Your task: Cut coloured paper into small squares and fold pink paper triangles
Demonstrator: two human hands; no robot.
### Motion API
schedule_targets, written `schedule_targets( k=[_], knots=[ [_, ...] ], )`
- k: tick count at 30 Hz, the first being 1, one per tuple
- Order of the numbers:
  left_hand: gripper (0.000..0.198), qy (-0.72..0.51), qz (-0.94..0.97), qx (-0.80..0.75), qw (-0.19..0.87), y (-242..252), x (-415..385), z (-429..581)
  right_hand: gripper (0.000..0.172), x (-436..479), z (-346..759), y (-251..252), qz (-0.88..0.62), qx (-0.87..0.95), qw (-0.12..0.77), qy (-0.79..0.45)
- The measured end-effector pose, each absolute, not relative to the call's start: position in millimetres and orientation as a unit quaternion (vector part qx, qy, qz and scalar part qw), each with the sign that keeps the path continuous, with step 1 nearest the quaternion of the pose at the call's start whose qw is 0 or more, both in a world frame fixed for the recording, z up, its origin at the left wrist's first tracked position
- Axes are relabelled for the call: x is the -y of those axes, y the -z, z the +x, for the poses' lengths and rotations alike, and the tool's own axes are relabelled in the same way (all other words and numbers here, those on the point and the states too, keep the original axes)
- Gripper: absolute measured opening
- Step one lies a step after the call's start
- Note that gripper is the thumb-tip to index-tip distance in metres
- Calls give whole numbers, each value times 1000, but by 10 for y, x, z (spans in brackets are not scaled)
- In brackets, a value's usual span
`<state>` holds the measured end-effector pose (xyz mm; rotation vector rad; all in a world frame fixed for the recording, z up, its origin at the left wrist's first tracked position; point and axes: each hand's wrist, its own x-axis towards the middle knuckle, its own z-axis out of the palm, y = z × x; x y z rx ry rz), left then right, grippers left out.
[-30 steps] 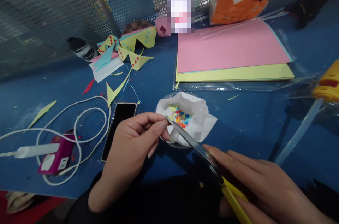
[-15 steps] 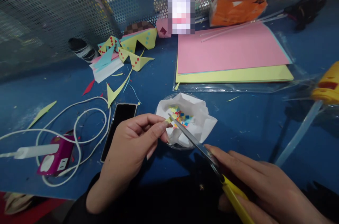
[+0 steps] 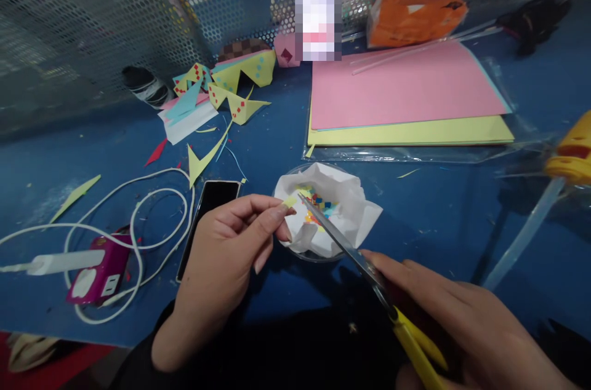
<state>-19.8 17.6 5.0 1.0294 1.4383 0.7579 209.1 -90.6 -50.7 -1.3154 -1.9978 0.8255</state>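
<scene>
Between thumb and fingertips, my left hand (image 3: 235,248) pinches a small yellow paper piece (image 3: 290,200) at the near left rim of a round clear dish. White tissue (image 3: 355,205) lines the dish, and small coloured paper bits (image 3: 325,202) lie in it. My right hand (image 3: 443,304) is wrapped round scissors (image 3: 341,242) with yellow handles. Their blades point up and left over the dish, looking almost closed. The blade tips are just right of the yellow piece, with a slight gap. Part of the handles is hidden by my right fingers.
A phone (image 3: 219,193) lies left of the dish, beside a white cable (image 3: 133,211) and purple charger (image 3: 99,273). Cut paper shapes (image 3: 240,107) lie behind. Pink sheets (image 3: 392,88) sit back right, near an orange packet (image 3: 415,11). A yellow glue gun (image 3: 572,153) is at right.
The scissor tips have moved slightly right, away from the yellow paper piece. My left hand has shifted the piece a little up and left.
</scene>
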Motion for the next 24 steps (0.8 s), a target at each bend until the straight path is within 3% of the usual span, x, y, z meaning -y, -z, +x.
schedule_targets(
  k=[6,16,24],
  knots=[
    [16,-344,432,-587,592,-37,-179,-203,83,962,2115,568,-493,778,297,-250],
    [16,-300,438,-609,589,-6,-146,-230,61,875,2060,441,-497,756,275,-326],
    [15,-283,445,-621,580,-33,-145,-213,58,874,2067,424,-496,768,270,-301]
  ],
)
